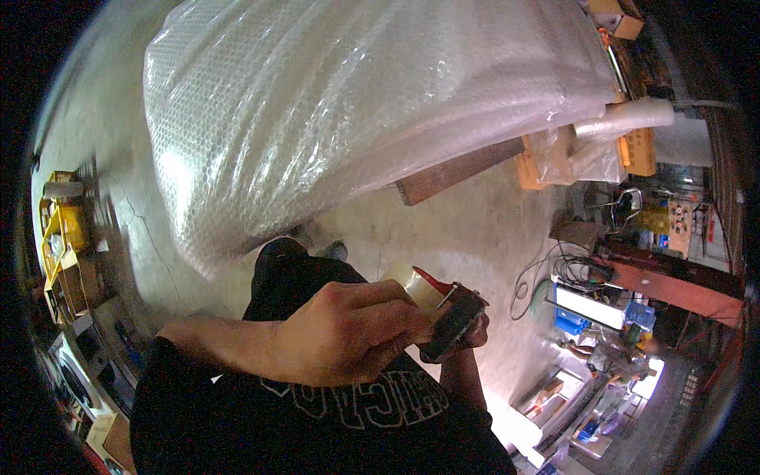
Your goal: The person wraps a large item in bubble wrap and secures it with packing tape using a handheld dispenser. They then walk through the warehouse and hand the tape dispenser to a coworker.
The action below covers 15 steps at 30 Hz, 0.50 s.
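In front of my chest I hold a tape dispenser (453,326) with a red metal frame and a dark, blocky end. A roll of clear packing tape (423,290) shows on its left side. My right hand (477,332) is wrapped around the dispenser from behind, mostly hidden by it. My left hand (356,328) is closed in a pinch at the tape beside the dark end; its fingertips are partly hidden. Beyond my hands stands a large bulky object covered in bubble wrap (340,103), its kind hidden by the wrapping.
A brown board (459,170) sticks out under the wrapped object. At right are cardboard boxes (538,162), a plastic film roll (625,119), coiled black cable (582,273) and a red beam (673,293). Another person (613,356) is farther off. Yellow crates (67,226) stand at left.
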Each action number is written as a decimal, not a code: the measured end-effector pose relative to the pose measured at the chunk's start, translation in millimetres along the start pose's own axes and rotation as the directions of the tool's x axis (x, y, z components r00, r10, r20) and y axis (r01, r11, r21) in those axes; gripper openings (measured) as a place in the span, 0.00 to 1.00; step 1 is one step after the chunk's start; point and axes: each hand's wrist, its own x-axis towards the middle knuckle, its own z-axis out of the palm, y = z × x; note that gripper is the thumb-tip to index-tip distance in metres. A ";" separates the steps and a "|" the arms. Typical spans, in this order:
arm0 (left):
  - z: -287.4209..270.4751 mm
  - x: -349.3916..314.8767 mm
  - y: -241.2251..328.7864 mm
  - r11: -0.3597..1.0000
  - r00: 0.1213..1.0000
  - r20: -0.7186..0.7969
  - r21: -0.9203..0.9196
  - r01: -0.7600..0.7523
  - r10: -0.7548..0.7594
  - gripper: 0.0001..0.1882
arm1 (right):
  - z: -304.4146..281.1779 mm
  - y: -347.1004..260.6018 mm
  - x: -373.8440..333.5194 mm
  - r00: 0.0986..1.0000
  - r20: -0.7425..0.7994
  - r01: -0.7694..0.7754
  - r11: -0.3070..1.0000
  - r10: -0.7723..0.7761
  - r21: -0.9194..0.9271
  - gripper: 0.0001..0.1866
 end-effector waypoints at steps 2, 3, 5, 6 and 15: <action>-5.4 2.5 -1.0 1.000 1.000 -0.012 0.004 0.025 -0.025 0.10 | 8.5 -12.1 5.9 0.994 0.010 -0.105 0.993 0.105 -0.046 0.24; -8.6 3.1 -1.9 0.999 0.999 -0.022 0.008 0.041 -0.041 0.10 | 16.3 -40.5 18.4 0.981 0.120 -0.155 0.987 0.149 0.037 0.23; -13.2 4.6 -8.5 0.982 0.990 -0.096 0.146 0.118 -0.104 0.08 | 36.6 -92.2 31.0 0.929 0.305 -0.181 0.976 0.211 -0.123 0.21; -15.1 4.4 -12.6 0.961 0.982 -0.140 0.225 0.159 -0.130 0.07 | 45.5 -108.9 36.7 0.892 0.378 -0.110 0.931 0.246 -0.347 0.21; -59.6 3.2 -25.0 0.873 0.795 -0.540 0.203 0.443 -0.278 0.04 | 115.6 -168.6 59.7 0.679 0.667 0.716 0.479 -0.308 -0.508 0.43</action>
